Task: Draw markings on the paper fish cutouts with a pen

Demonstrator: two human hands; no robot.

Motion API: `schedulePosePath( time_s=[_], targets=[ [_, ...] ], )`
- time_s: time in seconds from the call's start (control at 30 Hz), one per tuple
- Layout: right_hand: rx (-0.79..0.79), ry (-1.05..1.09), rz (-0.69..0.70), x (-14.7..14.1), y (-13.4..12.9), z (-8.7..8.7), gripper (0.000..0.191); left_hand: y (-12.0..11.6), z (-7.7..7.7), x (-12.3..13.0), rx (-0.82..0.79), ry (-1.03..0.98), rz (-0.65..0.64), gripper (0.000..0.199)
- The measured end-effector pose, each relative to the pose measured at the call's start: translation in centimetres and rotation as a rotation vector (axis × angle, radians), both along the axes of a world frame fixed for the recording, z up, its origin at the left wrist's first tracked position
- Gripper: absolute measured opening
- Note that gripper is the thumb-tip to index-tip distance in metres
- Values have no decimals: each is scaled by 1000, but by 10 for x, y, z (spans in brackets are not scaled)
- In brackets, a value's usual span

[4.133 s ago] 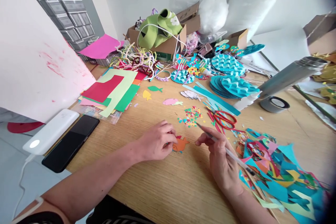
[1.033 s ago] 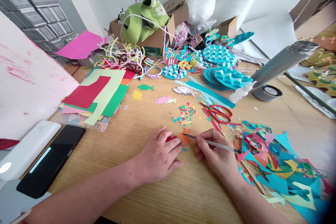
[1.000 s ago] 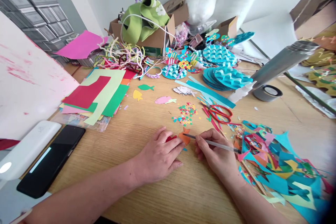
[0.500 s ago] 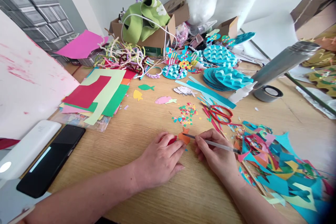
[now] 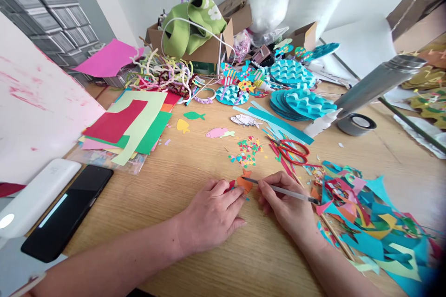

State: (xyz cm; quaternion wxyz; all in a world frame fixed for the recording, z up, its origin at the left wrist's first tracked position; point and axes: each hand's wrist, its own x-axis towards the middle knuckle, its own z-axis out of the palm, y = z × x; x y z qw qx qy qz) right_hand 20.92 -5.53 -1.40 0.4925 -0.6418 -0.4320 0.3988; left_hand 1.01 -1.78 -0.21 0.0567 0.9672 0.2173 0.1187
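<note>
An orange paper fish [image 5: 246,185] lies on the table in front of me, tail pointing away. My left hand [image 5: 212,216] rests palm down beside it, its fingers laid out and fingertips touching the fish's left edge. A bit of red paper [image 5: 231,185] shows by those fingers, mostly covered. My right hand [image 5: 287,199] pinches a slim grey pen [image 5: 287,190], its dark tip at the fish near the tail. Just beyond lie small multicoloured paper bits [image 5: 248,151]. Farther off are a pink paper fish [image 5: 216,133], a yellow one [image 5: 181,125] and a green one [image 5: 193,115].
Red-handled scissors [image 5: 294,152] and a heap of paper scraps [image 5: 376,227] lie to the right. Behind them stand a white glue bottle [image 5: 322,121] and a leaning metal flask [image 5: 378,84]. Coloured sheets [image 5: 130,125] and a black phone [image 5: 68,213] are on the left.
My left fingers have shifted slightly and cover more of the red paper. My right hand and the pen are almost unmoved, with the tip still at the orange fish.
</note>
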Motion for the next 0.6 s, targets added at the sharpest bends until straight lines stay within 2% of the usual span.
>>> schedulePosePath(
  time_s=[0.6],
  targets=[
    [-6,-30,6,0,1,-1,38,0,2,0,-7,23,8,44]
  ],
)
